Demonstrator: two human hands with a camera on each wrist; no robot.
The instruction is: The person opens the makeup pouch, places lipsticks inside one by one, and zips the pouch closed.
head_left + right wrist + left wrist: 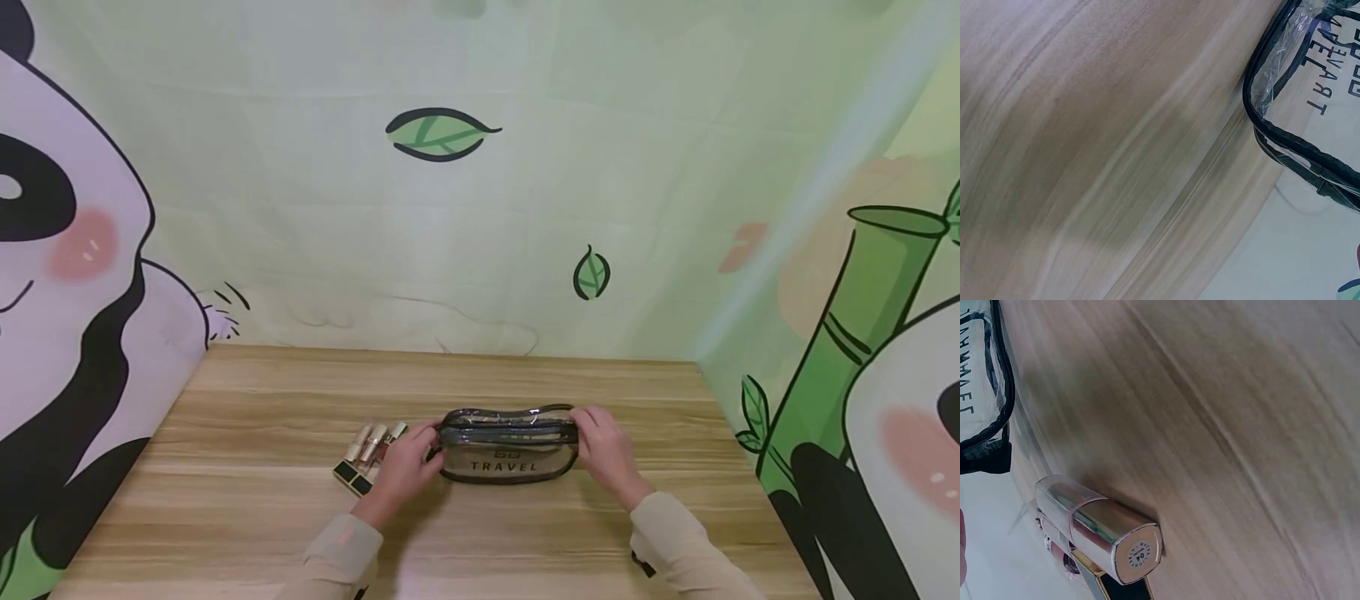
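A clear zippered travel pouch [506, 467] with black piping and the word TRAVEL stands on the table. At its left end my left hand [405, 467] pinches the edge by the tab. The right end is held between the thumb and fingers of my right hand [606, 450]. Lipstick tubes [371, 443] in pale gold lie just left of my left hand, beside a black box with gold edges [352, 477]. One lipstick tube [1135, 540] shows a round label marked 04 in the left wrist view. Only the lower corner of the pouch [1310, 147] appears in the right wrist view.
The wooden table [247, 500] runs back to a pale green backdrop [315, 208] printed with leaves, pandas and bamboo. A green-topped item [397, 431] lies among the lipsticks, partly hidden by my left hand.
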